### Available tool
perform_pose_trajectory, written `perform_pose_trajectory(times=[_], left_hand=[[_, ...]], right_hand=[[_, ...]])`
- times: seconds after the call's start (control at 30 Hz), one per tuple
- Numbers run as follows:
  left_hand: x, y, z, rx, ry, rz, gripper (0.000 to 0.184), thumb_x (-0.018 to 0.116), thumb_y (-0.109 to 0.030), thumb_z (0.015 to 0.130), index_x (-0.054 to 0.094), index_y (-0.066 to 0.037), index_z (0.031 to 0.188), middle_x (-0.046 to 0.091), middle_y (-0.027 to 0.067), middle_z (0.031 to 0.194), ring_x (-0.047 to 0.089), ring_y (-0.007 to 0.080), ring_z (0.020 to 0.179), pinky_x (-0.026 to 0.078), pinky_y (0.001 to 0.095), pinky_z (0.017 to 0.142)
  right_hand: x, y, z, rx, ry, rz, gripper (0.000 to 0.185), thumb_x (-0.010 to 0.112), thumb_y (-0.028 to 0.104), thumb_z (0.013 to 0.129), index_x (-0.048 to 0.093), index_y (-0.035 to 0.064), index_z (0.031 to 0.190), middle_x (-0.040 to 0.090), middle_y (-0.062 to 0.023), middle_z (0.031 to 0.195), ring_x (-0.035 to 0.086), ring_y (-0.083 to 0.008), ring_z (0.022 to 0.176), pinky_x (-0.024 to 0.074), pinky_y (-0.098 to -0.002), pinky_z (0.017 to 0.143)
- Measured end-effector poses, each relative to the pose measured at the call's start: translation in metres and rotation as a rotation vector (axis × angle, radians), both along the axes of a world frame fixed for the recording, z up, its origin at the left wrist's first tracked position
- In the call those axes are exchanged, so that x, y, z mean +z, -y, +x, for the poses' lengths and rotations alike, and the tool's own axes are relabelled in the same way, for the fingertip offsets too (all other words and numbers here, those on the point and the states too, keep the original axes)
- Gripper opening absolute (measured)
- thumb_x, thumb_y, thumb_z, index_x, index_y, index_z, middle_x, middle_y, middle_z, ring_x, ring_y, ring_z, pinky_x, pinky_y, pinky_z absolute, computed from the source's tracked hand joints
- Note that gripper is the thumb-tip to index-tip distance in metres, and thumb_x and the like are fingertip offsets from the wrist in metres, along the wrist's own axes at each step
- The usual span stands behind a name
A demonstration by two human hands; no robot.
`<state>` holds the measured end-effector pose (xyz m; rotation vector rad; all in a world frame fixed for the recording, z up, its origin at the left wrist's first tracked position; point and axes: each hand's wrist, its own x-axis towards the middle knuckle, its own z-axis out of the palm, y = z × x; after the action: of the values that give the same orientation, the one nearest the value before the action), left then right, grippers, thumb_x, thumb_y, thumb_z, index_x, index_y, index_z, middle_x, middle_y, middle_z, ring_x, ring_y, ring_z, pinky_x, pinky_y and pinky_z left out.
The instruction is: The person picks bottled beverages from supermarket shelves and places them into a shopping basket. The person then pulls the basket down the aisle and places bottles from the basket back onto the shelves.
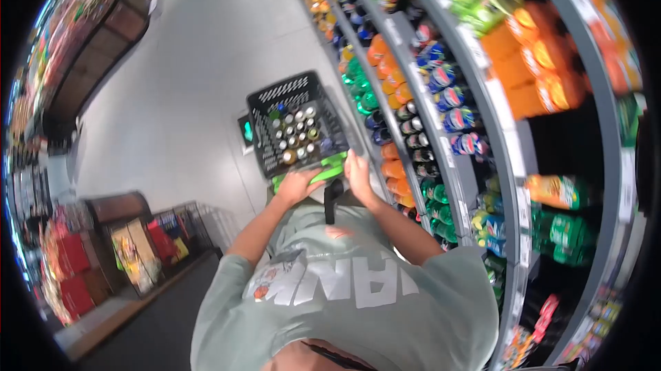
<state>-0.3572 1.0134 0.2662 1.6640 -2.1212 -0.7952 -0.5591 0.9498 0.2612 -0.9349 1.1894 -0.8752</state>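
A black slatted shopping basket (pixel 260 130) is directly in front of my body, with several capped bottles or cans (pixel 295 130) standing upright inside it. Along its near side runs a green handle (pixel 329 168). My left hand (pixel 297 186) is closed on the left part of this handle. At the right end, my right hand (pixel 357 172) grips it too, near the basket's near right corner. Some of the fingers are blurred, and the underside of the basket is hidden.
Tall shelves (pixel 475 47) with rows of soft drink bottles (pixel 451 99) run close along my right. Grey tiled floor (pixel 200 33) stretches ahead. On the left stand a display shelf (pixel 103 47) and a wire rack (pixel 196 223) with packaged goods. A small dark sign with green (pixel 246 131) lies beside the basket.
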Motion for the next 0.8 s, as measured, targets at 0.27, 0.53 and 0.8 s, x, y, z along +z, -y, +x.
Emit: perform_pose_trajectory(times=[0.27,0.53,0.8], left_hand=[[-0.014,0.035,0.031,-0.010,-0.010,0.065,0.041,0.062,-0.036,0.086,0.063,-0.012,0.119,0.070,0.0113,0.090,0.068,0.0298,0.077,0.055,0.0406,0.067],[-0.033,0.131,0.120,-0.415,-0.268,0.393,0.032,0.052,-0.030,0.093,0.062,-0.013,0.119,0.068,0.0114,0.096,0.065,0.0295,0.091,0.053,0.0431,0.076],[-0.265,0.311,0.276,0.283,-0.040,0.486,0.018,0.057,-0.016,0.082,0.057,-0.005,0.096,0.065,0.0129,0.092,0.066,0.0336,0.081,0.054,0.0441,0.070]], right_hand=[[-0.029,0.103,0.084,0.161,-0.076,-0.185,0.023,0.038,0.013,0.094,0.045,0.0078,0.073,0.041,0.0011,0.065,0.038,-0.0082,0.057,0.0311,-0.0252,0.052],[-0.155,0.247,0.231,0.331,-0.595,-0.082,0.019,0.056,0.021,0.091,0.057,0.0031,0.096,0.058,-0.0113,0.076,0.061,-0.0278,0.078,0.0468,-0.0369,0.074],[-0.398,0.365,0.360,0.681,-1.236,-0.082,0.064,0.072,0.035,0.079,0.047,0.0168,0.134,0.058,-0.0138,0.120,0.057,-0.0351,0.113,0.0506,-0.0461,0.087]])
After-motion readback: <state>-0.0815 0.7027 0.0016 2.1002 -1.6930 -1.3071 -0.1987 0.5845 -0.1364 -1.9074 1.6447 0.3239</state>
